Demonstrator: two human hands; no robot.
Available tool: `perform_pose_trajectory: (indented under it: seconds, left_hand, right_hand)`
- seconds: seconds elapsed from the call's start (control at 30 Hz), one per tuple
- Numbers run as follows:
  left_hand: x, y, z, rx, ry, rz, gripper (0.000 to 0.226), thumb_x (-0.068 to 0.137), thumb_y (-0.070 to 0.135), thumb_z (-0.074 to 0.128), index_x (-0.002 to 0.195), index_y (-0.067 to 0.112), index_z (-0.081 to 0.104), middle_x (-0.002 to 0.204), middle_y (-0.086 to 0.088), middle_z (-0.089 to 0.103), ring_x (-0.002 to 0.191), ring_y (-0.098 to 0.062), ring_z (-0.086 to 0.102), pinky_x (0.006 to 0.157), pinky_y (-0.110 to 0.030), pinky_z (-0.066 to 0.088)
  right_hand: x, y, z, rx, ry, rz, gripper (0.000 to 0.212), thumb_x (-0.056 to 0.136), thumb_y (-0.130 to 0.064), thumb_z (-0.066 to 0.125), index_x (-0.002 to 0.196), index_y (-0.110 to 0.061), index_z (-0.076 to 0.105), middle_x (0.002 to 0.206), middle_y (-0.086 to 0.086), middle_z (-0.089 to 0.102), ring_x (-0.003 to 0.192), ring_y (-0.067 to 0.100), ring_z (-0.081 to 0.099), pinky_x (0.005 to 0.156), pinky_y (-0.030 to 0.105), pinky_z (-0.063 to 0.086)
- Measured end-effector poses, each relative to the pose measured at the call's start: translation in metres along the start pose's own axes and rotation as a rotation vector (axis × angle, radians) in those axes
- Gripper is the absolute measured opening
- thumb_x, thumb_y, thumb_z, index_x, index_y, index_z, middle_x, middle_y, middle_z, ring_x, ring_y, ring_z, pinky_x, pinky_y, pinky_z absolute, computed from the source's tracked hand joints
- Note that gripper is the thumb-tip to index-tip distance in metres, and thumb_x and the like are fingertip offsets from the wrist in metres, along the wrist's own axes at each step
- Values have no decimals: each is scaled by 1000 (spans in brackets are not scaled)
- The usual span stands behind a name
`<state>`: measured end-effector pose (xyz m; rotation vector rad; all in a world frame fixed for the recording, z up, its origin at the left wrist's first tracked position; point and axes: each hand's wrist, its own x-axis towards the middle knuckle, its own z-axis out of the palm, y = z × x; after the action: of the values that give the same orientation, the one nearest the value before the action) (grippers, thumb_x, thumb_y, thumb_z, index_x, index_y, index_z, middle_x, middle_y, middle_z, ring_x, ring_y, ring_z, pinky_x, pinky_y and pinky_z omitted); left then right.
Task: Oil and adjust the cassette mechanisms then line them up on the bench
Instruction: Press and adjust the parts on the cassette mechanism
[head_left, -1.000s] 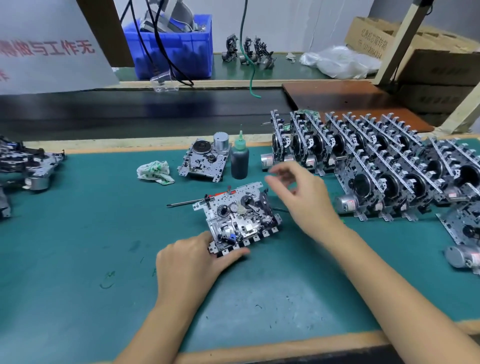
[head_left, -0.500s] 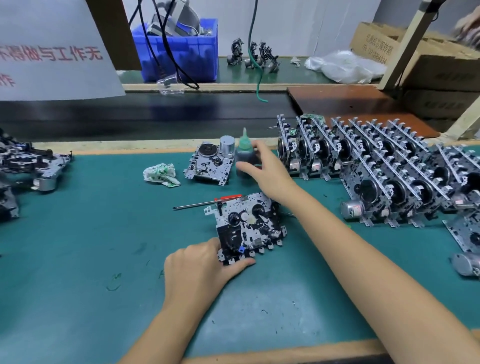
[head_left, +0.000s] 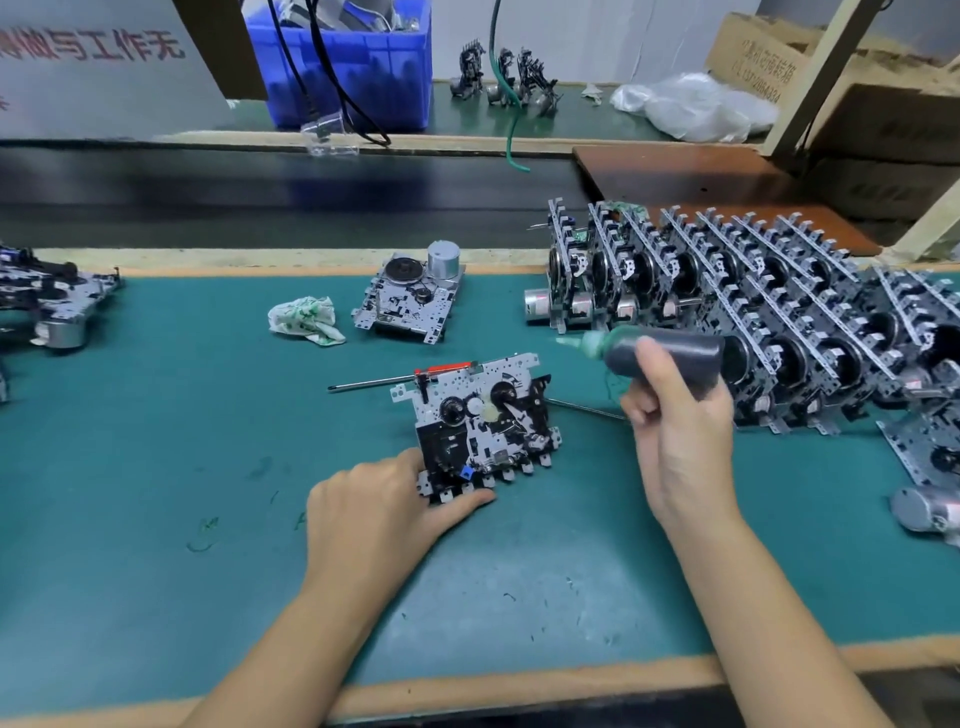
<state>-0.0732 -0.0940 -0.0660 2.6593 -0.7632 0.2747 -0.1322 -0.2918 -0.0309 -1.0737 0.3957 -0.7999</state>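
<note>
Right hand (head_left: 680, 436) clamped on oil bottle (head_left: 660, 356), long axis level, nozzle pointing left. Mechanism (head_left: 480, 426) flat on table (head_left: 156, 467), left of and nearer than nozzle. Left hand (head_left: 384, 512) pinches its near-left corner. Right hand nearer to oiling.

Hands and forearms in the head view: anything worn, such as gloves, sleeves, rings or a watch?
Nothing worn shows. The left hand and right hand are ungloved, with no rings visible, and both forearms are uncovered to the frame edge, with no watch or band.
</note>
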Motion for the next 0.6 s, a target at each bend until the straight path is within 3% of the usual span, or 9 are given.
perform_pose_trajectory:
  seconds: [0.13,0.27,0.37,0.43,0.6]
  left_hand:
    - [0,1,0,4,-1,-14,66,62,79,44,51,16,61,34,-2,47,35,-28,52,38,-24,31]
    - [0,1,0,14,-10,-25,67,62,80,43,53,16,61,35,-1,49,38,-28,54,39,-24,33]
    - [0,1,0,13,-10,-32,68,62,81,41,54,17,62,36,0,50,39,-28,55,40,-25,34]
    - [0,1,-1,8,-13,-29,67,62,81,42,54,17,62,36,0,49,38,-28,54,40,-24,33]
    - [0,2,0,0,-4,-26,65,61,80,42,57,19,66,37,-1,50,41,-30,56,41,-25,32]
  right_hand:
    - [-4,2,6,33,48,17,22,78,-27,70,78,-17,50,60,-9,58,42,4,39,38,15,31]
    - [-11,4,11,-72,44,-1,19,74,-33,62,77,-20,48,55,-11,53,39,4,39,33,14,28]
    - [-14,6,12,-145,69,-21,8,72,-35,64,66,-34,59,57,-15,54,48,1,51,37,15,37]
    - [-14,6,11,-188,38,-38,17,74,-35,63,59,-41,59,55,-16,52,51,1,52,38,16,39]
    - [-16,10,11,-285,-54,-128,30,73,-40,66,68,-17,48,52,-10,49,42,11,48,31,19,33]
